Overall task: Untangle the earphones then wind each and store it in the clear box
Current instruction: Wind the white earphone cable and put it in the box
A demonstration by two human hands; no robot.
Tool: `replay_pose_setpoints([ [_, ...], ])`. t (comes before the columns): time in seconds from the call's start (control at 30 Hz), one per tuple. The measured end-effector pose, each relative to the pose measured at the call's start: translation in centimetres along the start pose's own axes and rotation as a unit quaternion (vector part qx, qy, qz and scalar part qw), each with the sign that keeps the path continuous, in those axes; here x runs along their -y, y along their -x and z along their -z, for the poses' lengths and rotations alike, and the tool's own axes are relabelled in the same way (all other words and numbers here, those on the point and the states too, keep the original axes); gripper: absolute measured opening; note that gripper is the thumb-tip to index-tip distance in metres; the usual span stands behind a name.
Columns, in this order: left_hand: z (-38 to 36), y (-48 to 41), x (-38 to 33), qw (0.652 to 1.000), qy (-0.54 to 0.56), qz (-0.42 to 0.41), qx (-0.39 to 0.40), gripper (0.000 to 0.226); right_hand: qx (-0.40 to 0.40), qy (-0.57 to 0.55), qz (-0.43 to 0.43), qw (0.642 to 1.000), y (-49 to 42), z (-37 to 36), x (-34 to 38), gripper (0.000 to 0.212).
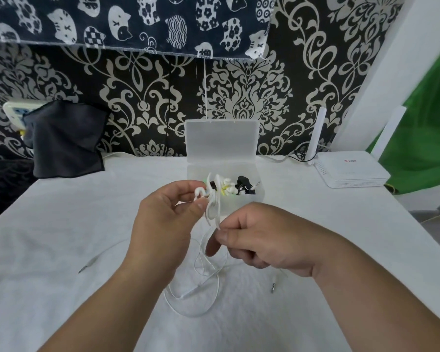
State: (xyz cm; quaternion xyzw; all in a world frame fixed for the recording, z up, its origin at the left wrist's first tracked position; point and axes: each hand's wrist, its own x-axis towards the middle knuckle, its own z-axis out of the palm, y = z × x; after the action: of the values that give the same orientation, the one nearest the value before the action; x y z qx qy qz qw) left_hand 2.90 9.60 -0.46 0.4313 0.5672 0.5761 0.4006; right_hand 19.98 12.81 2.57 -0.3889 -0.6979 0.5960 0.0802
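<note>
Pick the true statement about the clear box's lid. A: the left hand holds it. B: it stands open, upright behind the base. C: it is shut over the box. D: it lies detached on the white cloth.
B: the lid stands upright behind the open base of the clear box.

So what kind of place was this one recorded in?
Most likely a room at home: a white-covered table against damask wallpaper, with a white router and a cat-print fabric hanging above.

Blurred earphones (212,207) over clear box (249,202) front; socket (12,109) half under cloth (66,141).
</note>
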Motion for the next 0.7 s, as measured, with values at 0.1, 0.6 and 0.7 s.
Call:
replay_pose_setpoints([
  [0.1, -0.3, 0.1, 0.0, 1.0, -0.017, -0.006, 0.011, 0.02, 0.003, -0.037, 0.022, 0.999, 0.4, 0.2, 0.4, 0.029],
  [0.6, -0.8, 0.8, -0.5, 0.982, 0.036, 0.03, 0.185, 0.02, -0.363, 0.017, 0.069, 0.929, 1.2, 3.2, 0.3, 0.022],
  [0.7, -0.9, 0.8, -0.7, 0.975, 0.082, 0.033, 0.204, 0.017, -0.35, 0.001, 0.028, 0.936, 0.5, 3.0, -0.4, 0.027],
])
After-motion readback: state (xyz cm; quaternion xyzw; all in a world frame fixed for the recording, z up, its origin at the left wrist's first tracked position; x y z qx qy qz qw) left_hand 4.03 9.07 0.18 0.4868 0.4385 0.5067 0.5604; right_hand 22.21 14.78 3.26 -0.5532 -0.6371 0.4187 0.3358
